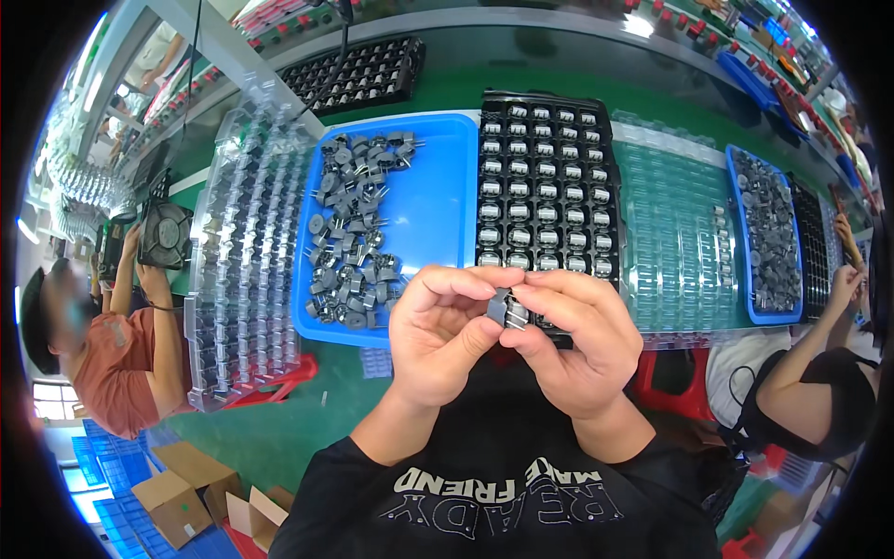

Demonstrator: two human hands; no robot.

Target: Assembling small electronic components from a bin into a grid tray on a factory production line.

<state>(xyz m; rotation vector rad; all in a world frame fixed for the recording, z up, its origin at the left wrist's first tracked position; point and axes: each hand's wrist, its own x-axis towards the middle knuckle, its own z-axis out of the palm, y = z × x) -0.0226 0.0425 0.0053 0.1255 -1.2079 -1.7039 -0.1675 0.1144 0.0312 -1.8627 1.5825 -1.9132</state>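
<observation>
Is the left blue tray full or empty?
Partly full: grey parts heap along the left of the blue tray, while its blue bottom shows on the right. The left hand hides its near right corner.

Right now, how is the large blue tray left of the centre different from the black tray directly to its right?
The blue tray has one open, undivided floor, while the black tray is divided into rows of pockets. In the blue tray, dark gray parts lie jumbled; in the black tray, silvery parts sit in rows. The blue tray shows a wide bare area, whereas the black tray's visible pockets look mostly filled. Both hold many small parts.
</observation>
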